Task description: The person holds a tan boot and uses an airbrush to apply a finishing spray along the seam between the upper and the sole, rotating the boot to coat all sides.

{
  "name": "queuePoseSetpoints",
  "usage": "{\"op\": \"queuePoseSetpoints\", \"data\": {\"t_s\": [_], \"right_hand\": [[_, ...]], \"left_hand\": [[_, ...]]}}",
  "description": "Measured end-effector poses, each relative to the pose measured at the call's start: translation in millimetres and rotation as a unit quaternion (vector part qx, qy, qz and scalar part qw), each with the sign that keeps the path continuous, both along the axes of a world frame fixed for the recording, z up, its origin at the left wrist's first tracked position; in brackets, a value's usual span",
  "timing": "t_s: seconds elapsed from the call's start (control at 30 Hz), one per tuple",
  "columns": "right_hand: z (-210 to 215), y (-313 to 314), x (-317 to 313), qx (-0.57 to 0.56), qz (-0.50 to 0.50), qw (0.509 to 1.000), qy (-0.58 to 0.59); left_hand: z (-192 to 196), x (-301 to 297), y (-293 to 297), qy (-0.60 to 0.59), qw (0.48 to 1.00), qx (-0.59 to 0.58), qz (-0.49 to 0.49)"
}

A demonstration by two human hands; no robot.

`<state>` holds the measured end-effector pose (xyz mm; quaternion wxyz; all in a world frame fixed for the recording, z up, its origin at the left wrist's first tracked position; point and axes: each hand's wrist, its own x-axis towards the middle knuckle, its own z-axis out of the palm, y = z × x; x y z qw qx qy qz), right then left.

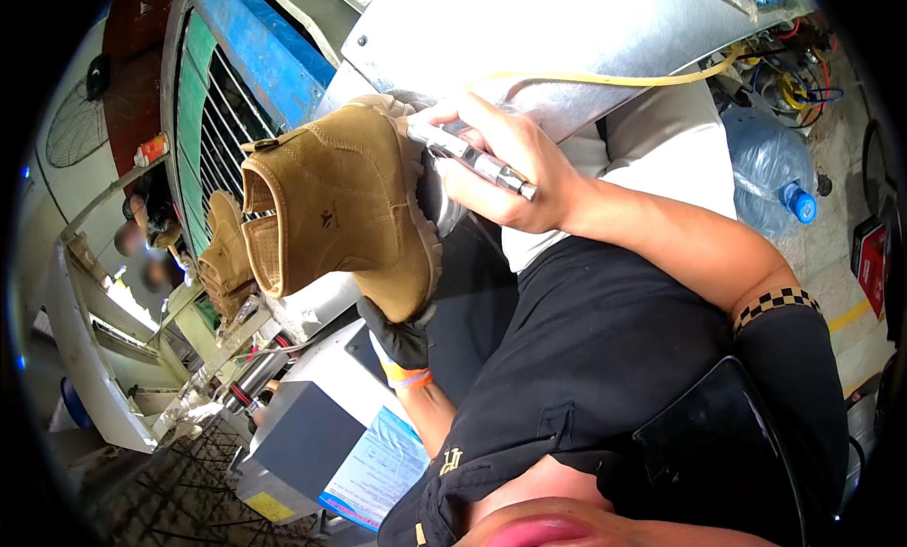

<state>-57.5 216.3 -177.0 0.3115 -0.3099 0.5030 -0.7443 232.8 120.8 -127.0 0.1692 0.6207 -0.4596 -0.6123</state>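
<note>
A tan ankle boot (326,202) is held up on its side, its opening facing left and its sole edge facing right. My left hand (399,337), in a dark glove with an orange band at the wrist, is closed on the toe; its fingers are partly hidden behind the boot. In the bare fingers of my right hand (515,160) is a silver pen-shaped tool (482,164). The tool's tip meets or nearly meets the edge where the upper joins the sole.
A metal worktop (567,27) with a yellow hose (614,78) across it lies beyond my right hand. Another tan boot (225,245) stands at left near a barred rack. A large water bottle (767,169) is at right; a grey box (302,448) sits at lower left.
</note>
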Motion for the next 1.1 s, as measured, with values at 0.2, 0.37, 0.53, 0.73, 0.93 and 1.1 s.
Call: {"op": "queuePoseSetpoints", "data": {"t_s": [0.2, 0.37, 0.53, 0.73, 0.93, 1.1], "right_hand": [[1, 6, 5, 0.016, 0.007, 1.0, 0.015], [5, 15, 5, 0.032, 0.05, 0.998, -0.017], [5, 25, 6, 0.016, 0.037, 0.999, -0.017], [-2, 35, -6, 0.0, 0.046, 0.999, 0.0], [5, 61, -15, 0.024, 0.081, 0.996, -0.014], [11, 82, -23, 0.062, 0.126, 0.989, -0.055]], "left_hand": [[4, -20, 29, 0.105, 0.991, 0.086, 0.004], [5, -40, 47, 0.129, 0.98, 0.153, -0.006], [3, -79, 68, 0.197, 0.959, 0.202, 0.002], [1, -102, 76, 0.271, 0.933, 0.235, -0.016], [2, -114, 81, 0.251, 0.939, 0.233, -0.025], [2, -128, 84, 0.244, 0.937, 0.247, -0.029]]}}
